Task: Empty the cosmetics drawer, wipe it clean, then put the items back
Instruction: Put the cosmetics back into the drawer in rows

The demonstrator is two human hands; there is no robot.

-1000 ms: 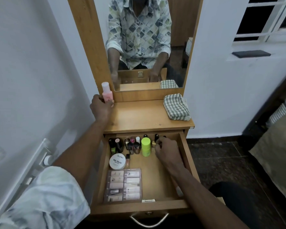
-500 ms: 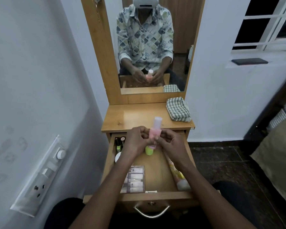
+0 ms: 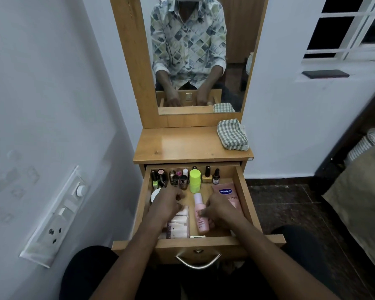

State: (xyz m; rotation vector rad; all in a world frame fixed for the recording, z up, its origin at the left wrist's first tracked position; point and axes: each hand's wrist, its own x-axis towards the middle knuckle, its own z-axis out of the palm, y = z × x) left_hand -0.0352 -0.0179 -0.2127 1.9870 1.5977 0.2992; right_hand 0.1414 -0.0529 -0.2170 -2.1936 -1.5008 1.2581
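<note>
The wooden drawer (image 3: pixel 244 198) is pulled open, with both my hands inside it. A pink bottle (image 3: pixel 200 215) lies flat on the drawer floor; my right hand (image 3: pixel 221 213) rests against its right side, fingers touching it. My left hand (image 3: pixel 167 205) sits over a clear pack of small white tubes (image 3: pixel 179 227), fingers curled. Several small nail polish bottles (image 3: pixel 171 179), a lime-green bottle (image 3: pixel 194 180) and a pink Vaseline tube (image 3: pixel 226 193) stand or lie at the back and right.
A folded checked cloth (image 3: pixel 232 135) lies at the right of the dresser top (image 3: pixel 178 146). A mirror (image 3: pixel 195 55) stands above. A wall switchboard (image 3: pixel 56 215) is at left, bedding (image 3: pixel 364 191) at right, and the drawer handle (image 3: pixel 198 262) hangs at the front.
The pink bottle went from the dresser top into both hands, and it now lies in the drawer. Both hands have dropped down inside the drawer.
</note>
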